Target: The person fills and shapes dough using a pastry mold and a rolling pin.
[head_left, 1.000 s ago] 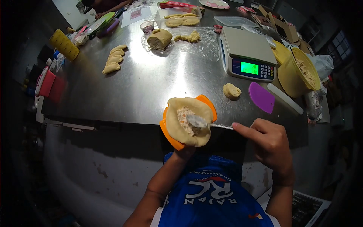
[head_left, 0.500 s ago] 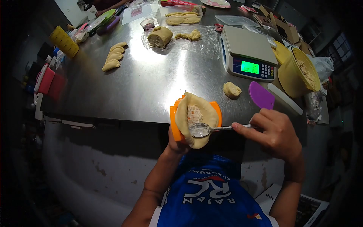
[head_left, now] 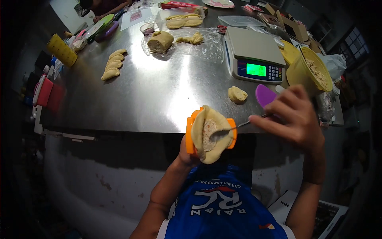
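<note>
My left hand [head_left: 187,152] holds an orange mould [head_left: 190,135] from below, just off the table's front edge; most of its fingers are hidden behind it. Over the mould lies a sheet of dough [head_left: 199,141], with pale filling [head_left: 209,133] flecked with orange in its middle. A metal spoon [head_left: 221,132] has its bowl against the filling and dough. My right hand [head_left: 292,117] is closed on the spoon's handle, partly blurred. Beyond the mould a small dough lump [head_left: 237,95] sits on the metal table [head_left: 147,107], left of a purple scraper [head_left: 264,95].
A digital scale [head_left: 254,51] and a yellow tub [head_left: 308,73] of filling stand at the right. Farther back are a dough roll [head_left: 160,42] on plastic wrap and a plastic container [head_left: 181,18]. Folded pastries [head_left: 113,65] lie left, near a yellow cup [head_left: 62,50]. Another person's arm [head_left: 113,11] shows top left.
The spoon has tilted more steeply, and my right hand has risen and turned. The mould appears slightly lower and to the right, while the table's objects have shifted left in view.
</note>
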Demonstrator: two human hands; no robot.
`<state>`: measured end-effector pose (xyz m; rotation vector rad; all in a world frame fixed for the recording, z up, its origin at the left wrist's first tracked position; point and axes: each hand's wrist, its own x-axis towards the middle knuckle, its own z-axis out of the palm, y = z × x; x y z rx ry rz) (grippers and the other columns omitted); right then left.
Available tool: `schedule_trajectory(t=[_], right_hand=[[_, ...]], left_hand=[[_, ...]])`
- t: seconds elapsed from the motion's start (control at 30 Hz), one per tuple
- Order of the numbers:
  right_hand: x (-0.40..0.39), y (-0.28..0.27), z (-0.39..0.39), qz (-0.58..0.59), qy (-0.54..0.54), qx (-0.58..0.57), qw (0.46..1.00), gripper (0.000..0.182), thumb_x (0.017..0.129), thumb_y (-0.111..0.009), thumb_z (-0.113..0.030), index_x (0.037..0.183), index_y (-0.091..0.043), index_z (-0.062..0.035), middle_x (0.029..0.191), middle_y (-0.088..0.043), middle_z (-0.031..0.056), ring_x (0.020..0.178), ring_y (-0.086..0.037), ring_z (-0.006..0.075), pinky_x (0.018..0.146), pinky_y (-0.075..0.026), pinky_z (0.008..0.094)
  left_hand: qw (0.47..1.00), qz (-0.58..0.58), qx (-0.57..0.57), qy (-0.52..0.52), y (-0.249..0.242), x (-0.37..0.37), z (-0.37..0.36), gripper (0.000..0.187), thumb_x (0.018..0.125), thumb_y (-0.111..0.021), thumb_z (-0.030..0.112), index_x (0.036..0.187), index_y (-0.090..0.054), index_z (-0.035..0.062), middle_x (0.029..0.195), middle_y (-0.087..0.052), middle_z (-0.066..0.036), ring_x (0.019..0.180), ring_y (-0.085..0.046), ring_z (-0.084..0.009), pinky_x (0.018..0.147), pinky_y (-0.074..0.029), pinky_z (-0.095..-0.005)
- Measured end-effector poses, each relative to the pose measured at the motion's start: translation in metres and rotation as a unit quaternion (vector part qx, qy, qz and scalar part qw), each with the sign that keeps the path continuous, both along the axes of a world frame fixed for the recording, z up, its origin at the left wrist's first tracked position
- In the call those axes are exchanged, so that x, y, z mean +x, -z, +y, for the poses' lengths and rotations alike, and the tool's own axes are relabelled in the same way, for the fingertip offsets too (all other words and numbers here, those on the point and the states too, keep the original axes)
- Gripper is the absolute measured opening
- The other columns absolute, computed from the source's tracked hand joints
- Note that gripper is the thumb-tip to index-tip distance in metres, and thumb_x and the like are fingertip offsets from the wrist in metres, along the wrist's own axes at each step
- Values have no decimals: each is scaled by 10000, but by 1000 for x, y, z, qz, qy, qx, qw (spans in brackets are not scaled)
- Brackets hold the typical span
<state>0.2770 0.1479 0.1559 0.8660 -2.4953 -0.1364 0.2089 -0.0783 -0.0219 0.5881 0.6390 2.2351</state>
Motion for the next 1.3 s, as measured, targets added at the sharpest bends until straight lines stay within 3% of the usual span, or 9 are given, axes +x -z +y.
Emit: schedule_trajectory(t=[0.17,0.3,0.53,0.63,0.77,0.83,0.93,1.07,1.3], right_hand=[[57,-37,69,141,213,-76,964,297,771,-624,57,1026,-716,-65,761,-579,91,704,-556,233,642,-437,343],[87,-37,168,175,428,-236,855,291,838,-567,82,1084,-682,-21,974,-678,124,854,-672,210,721,-503,279],[74,15,243,56,613,-98,782,194,841,-592,-66,992,-708,-28,951,-674,229,904,-649,393,810,-503,432],[79,22,245,140,531,4,836,297,843,-629,-100,1136,-682,-106,1106,-635,151,1089,-567,350,901,-451,451],[63,4,139,282,426,-69,857,248,864,-620,-68,1106,-673,-62,1150,-631,136,1129,-568,310,959,-439,418],[68,19,97,249,331,-184,891,279,858,-691,-214,1068,-672,-31,1117,-644,144,1052,-611,304,930,-456,409],[55,68,25,1,110,-455,884,755,679,-785,-583,1114,-636,15,1072,-660,148,966,-647,277,876,-491,382],[34,102,-47,-189,15,-589,786,1047,555,-922,-414,1374,-434,20,1203,-579,186,1072,-610,267,931,-485,372],[23,100,-59,-165,-10,-613,773,721,614,-882,-251,1191,-551,27,1002,-589,131,888,-608,206,792,-497,309]], left_hand=[[999,-25,42,-25,28,12,-8,1097,642,-877,436,1484,-264,93,1458,-392,-99,1344,-412,-241,1117,-378,-421],[998,-31,42,-32,30,12,-4,1068,644,-855,501,1463,-303,94,1428,-425,-108,1308,-453,-258,1088,-420,-433],[992,-37,35,-116,25,24,12,1008,682,-836,488,1450,-314,97,1384,-460,-124,1242,-516,-285,1029,-478,-468],[992,-42,34,-115,13,28,14,858,786,-743,501,1427,-338,101,1357,-484,-123,1223,-527,-274,1022,-479,-447],[994,-21,86,-64,0,20,15,762,843,-654,535,1402,-366,105,1322,-494,-105,1206,-533,-257,1018,-466,-429],[996,-39,65,-47,-6,17,15,763,839,-656,533,1400,-364,105,1327,-481,-105,1213,-524,-258,1025,-458,-427],[998,-4,24,-59,-4,19,15,827,818,-667,556,1420,-326,102,1379,-426,-115,1250,-492,-272,1056,-429,-439],[999,-40,14,-3,4,22,10,912,809,-668,573,1459,-267,75,1440,-377,-185,1315,-430,-353,1086,-392,-493],[999,-11,42,-17,5,29,4,734,880,-679,316,1422,-313,-17,1357,-475,-248,1217,-540,-370,1021,-466,-491]])
